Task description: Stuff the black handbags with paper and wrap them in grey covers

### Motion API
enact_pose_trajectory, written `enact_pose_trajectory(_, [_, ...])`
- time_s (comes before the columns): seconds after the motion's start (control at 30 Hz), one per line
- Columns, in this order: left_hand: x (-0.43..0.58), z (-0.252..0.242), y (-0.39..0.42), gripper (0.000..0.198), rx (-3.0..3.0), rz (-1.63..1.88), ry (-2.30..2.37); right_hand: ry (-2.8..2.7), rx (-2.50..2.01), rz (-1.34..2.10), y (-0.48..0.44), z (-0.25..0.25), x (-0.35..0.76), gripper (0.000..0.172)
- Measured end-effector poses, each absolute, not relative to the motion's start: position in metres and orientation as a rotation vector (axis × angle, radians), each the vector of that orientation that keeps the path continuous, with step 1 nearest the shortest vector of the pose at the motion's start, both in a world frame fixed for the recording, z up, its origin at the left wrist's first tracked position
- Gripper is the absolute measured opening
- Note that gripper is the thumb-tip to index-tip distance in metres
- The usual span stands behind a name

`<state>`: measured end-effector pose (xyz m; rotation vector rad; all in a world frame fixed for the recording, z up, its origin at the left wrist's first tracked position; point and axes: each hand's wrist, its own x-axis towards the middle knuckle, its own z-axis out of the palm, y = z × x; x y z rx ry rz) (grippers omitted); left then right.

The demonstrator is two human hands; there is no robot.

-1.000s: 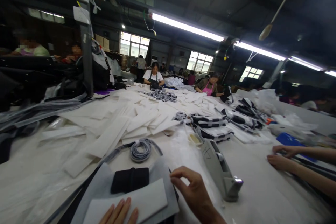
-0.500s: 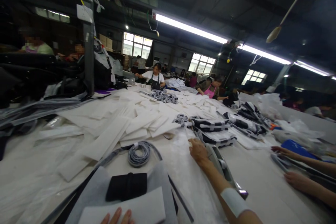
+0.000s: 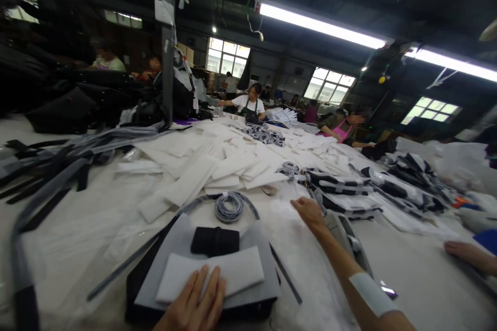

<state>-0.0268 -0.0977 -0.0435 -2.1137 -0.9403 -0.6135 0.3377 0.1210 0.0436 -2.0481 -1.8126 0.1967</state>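
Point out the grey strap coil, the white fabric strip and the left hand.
Grey strap coil (image 3: 229, 207): head view, on the coil's top wraps.
White fabric strip (image 3: 236, 267): head view, on its right part, clear of the hand.
Left hand (image 3: 194, 301): head view, on the back of the hand.

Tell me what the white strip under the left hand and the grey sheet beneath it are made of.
The white strip looks like thick nonwoven felt: matte, no visible weave, cleanly cut edges. The grey sheet seems a similar matte felt-like fabric; the exact fibre cannot be told.
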Motion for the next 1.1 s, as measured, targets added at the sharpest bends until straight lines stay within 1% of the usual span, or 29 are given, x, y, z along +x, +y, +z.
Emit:
enact_pose_trajectory(0.1, [-0.025,-0.04,-0.098,0.04,-2.163,-0.555,-0.931,-1.692,-1.961,0.463,0.109,0.049,0.339,0.037])
enact_pose_trajectory(0.23, [-0.023,-0.03,-0.097,0.038,-2.222,-0.452,-0.906,-1.502,-1.766,0.779,0.083,0.057,0.331,0.031])
enact_pose_trajectory(0.33, [-0.024,-0.019,-0.099,0.037,-2.26,-0.437,-0.865,-1.414,-1.642,0.955,0.054,0.074,0.324,0.037])
enact_pose_trajectory(0.43, [-0.027,-0.013,-0.1,0.038,-2.293,-0.452,-0.858,-1.462,-1.49,1.095,0.015,0.103,0.307,0.045])
enact_pose_trajectory(0.5, [-0.029,-0.013,-0.101,0.039,-2.317,-0.463,-0.854,-1.644,-1.347,1.179,-0.012,0.122,0.284,0.041])
enact_pose_trajectory(0.57, [-0.032,-0.015,-0.101,0.04,-2.338,-0.474,-0.857,-1.93,-1.257,1.169,-0.034,0.131,0.254,0.032])
enact_pose_trajectory(0.63, [-0.036,-0.017,-0.101,0.042,-2.358,-0.484,-0.859,-2.187,-1.25,1.008,-0.049,0.126,0.225,0.023])
enact_pose_trajectory(0.7, [-0.039,-0.018,-0.101,0.043,-2.371,-0.511,-0.856,-2.356,-1.273,0.838,-0.056,0.106,0.205,0.017])
enact_pose_trajectory(0.77, [-0.042,-0.018,-0.103,0.043,-2.392,-0.514,-0.857,-2.41,-1.286,0.751,-0.059,0.08,0.199,0.013])
enact_pose_trajectory(0.9, [-0.032,-0.013,-0.103,0.041,-2.373,-0.451,-0.935,-2.33,-1.257,0.759,-0.063,0.04,0.209,0.016])
enact_pose_trajectory(1.03, [-0.002,-0.01,-0.098,0.036,-2.331,-0.265,-0.996,-2.242,-1.15,0.729,-0.066,0.026,0.214,0.023])
enact_pose_trajectory(1.1, [0.013,-0.009,-0.095,0.034,-2.317,-0.185,-1.005,-2.173,-1.145,0.762,-0.068,0.024,0.212,0.02])
